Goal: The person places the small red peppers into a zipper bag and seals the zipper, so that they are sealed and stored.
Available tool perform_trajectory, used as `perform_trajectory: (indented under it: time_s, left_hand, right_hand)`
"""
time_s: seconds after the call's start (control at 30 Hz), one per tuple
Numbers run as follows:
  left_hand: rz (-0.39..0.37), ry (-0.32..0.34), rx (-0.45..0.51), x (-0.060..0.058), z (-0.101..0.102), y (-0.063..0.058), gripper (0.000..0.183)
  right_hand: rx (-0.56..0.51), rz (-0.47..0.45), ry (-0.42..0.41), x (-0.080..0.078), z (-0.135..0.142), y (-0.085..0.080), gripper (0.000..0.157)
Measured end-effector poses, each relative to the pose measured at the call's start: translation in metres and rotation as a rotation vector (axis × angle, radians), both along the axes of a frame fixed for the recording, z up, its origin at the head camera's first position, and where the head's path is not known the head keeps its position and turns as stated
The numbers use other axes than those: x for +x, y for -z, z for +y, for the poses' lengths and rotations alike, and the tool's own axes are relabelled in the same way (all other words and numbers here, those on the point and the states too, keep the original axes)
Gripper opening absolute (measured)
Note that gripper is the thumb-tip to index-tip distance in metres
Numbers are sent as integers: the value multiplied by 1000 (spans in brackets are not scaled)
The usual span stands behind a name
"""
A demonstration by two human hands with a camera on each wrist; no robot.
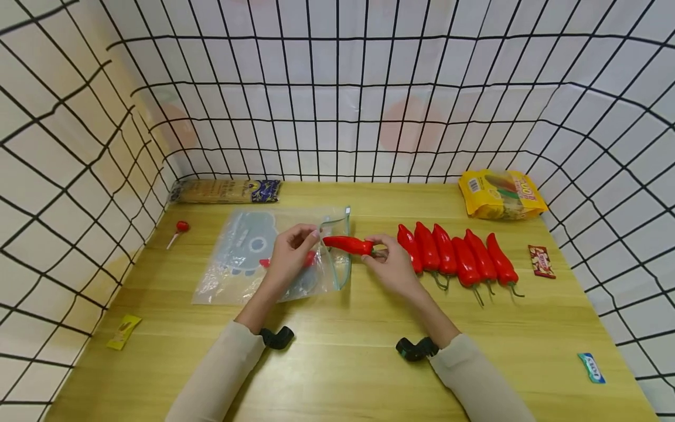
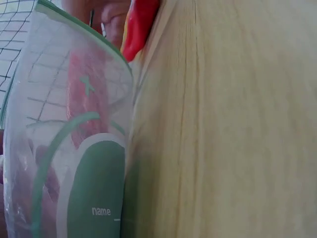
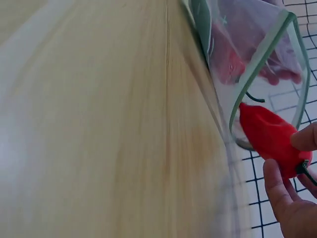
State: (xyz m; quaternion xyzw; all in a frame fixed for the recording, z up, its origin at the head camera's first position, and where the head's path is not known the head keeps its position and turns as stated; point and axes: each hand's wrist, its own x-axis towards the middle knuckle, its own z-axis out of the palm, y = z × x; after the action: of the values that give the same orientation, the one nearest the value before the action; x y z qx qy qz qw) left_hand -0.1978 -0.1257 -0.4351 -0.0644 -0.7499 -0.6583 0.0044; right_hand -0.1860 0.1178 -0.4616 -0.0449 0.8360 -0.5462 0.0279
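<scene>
A clear zip bag [image 1: 216,287] with a printed cartoon figure lies on the table, its mouth spread toward the right. My left hand [image 1: 290,249] grips the bag's upper layer near that mouth. A red chili pepper [image 1: 309,258] shows through the plastic, partly hidden by this hand. With fingers and thumb, my right hand [image 1: 392,266] holds another red pepper [image 1: 345,244] by its stem end. Its tip points left, right at the bag's opening; the right wrist view shows the pepper [image 3: 267,134] overlapping the green-edged mouth. Several red peppers [image 1: 464,261] lie in a row beside my right hand.
A yellow package [image 1: 501,196] stands at the back right, a noodle pack [image 1: 227,191] at the back left. Around the edges lie a lollipop [image 1: 181,226], a yellow sachet [image 1: 123,332], a red packet [image 1: 541,261] and a blue packet [image 1: 591,368]. Black wire mesh surrounds the table.
</scene>
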Motion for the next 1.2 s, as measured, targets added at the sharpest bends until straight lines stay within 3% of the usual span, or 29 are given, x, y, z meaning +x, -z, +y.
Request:
perform_trajectory:
  time_s: [0.23, 0.43, 0.6, 0.9, 1.1, 1.2]
  left_hand:
    - [13, -10, 20, -10, 1, 23, 25]
    - [40, -27, 7, -11, 2, 27, 21]
    - [39, -22, -14, -11, 3, 27, 24]
    - [-12, -33, -31, -13, 5, 24, 27]
    - [-17, -22, -33, -3, 6, 3, 24]
    - [-13, -17, -21, 2, 6, -1, 23]
  right_hand:
    - [22, -33, 2, -12, -14, 8, 43]
    - [76, -15, 31, -22, -26, 15, 38]
    - [17, -56, 12, -26, -30, 18, 44]
    - [-131, -118, -25, -5, -2, 3, 50]
    - [-191, -100, -82, 15, 13, -10, 44]
    - [-221, -123, -135, 23, 14, -11, 45]
